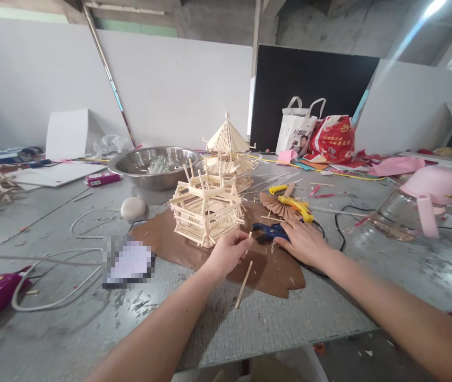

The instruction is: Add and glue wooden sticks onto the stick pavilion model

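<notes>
My left hand (pixel 229 251) is closed in a pinch on a short wooden stick piece (pixel 249 236), held just right of a hexagonal stick frame (pixel 205 208) standing on a brown mat (pixel 273 270). My right hand (pixel 304 243) rests on the mat with its fingers on blue-handled cutters (pixel 267 232). A long wooden stick (pixel 244 284) lies on the mat below my left hand. Behind the frame stands a finished stick pagoda (pixel 228 154).
A yellow glue gun (pixel 295 207) and a folded paper fan (pixel 275 206) lie behind my right hand. A steel bowl (pixel 154 165), white cables (pixel 58 297), a glass jar (pixel 397 216), pink foam scraps (pixel 435 183) and bags (pixel 317 135) crowd the grey table (pixel 273 323).
</notes>
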The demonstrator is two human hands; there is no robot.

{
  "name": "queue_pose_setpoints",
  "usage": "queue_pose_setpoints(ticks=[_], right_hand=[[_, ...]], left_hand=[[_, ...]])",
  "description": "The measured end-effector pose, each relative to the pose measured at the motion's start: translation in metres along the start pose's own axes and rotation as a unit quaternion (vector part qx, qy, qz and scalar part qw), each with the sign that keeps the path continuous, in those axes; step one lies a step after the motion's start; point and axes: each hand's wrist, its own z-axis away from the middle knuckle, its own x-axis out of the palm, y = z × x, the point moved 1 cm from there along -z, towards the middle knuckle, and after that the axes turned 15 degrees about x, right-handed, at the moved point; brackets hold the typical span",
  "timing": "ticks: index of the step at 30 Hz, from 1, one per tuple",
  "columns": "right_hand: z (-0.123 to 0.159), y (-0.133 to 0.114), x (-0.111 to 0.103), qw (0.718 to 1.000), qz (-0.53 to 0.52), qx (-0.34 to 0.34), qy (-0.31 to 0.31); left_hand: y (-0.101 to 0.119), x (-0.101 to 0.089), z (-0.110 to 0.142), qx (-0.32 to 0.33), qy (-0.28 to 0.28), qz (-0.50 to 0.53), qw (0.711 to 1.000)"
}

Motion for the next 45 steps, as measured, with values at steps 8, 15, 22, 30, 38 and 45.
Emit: queue_pose_setpoints(ticks=[8,15,22,30,38,45], right_hand=[[0.010,-0.045,-0.025,0.959,-0.142,-0.234,-0.068],[0.017,-0.062,-0.018,0.932,-0.169,-0.282,-0.150],[0.013,-0.039,-0.028,0.921,-0.259,-0.202,-0.207],[-0.002,-0.021,-0.015,0.861,-0.455,-0.069,-0.218],[-0.001,-0.027,-0.014,0.814,-0.548,-0.021,-0.189],[0.000,-0.030,-0.008,0.784,-0.600,-0.035,-0.158]], left_hand=[[-0.004,-0.001,-0.003,-0.008,0.016,-0.019,1.000],[-0.001,-0.002,-0.004,-0.022,0.004,-0.002,1.000],[0.005,-0.002,-0.002,-0.041,-0.025,-0.006,0.999],[0.009,-0.002,0.001,-0.078,-0.138,0.012,0.987],[0.010,-0.002,0.003,-0.077,-0.199,0.033,0.976],[0.007,0.002,0.002,-0.033,-0.195,0.053,0.979]])
